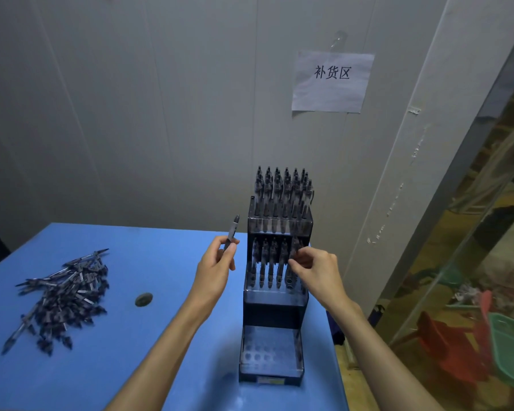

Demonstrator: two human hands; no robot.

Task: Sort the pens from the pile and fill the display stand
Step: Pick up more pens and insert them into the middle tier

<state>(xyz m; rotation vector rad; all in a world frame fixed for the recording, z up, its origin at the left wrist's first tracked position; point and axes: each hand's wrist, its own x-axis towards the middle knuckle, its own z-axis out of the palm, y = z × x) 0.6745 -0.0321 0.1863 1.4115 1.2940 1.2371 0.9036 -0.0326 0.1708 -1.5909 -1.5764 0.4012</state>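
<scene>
On the blue worktop (149, 336) your tiered display stand (275, 307) sits to the right, its top tier full, its middle tier partly filled and its front tray empty. Your right hand (315, 271) is at the right end of the middle tier, fingertips pinched on a pen (295, 247) that looks to be going into a slot there. Your left hand (217, 262) has its grip curled round a spare pen (232, 232), held upright just left of the stand. Well apart on the left lies the pile of pens (63, 298), with a small dark round object (144, 299) between it and your arm. Judging by this, you are mid-way through filling. Next, seat the right-hand pen fully, then pass over the spare, keeping it upright so it drops cleanly.
</scene>
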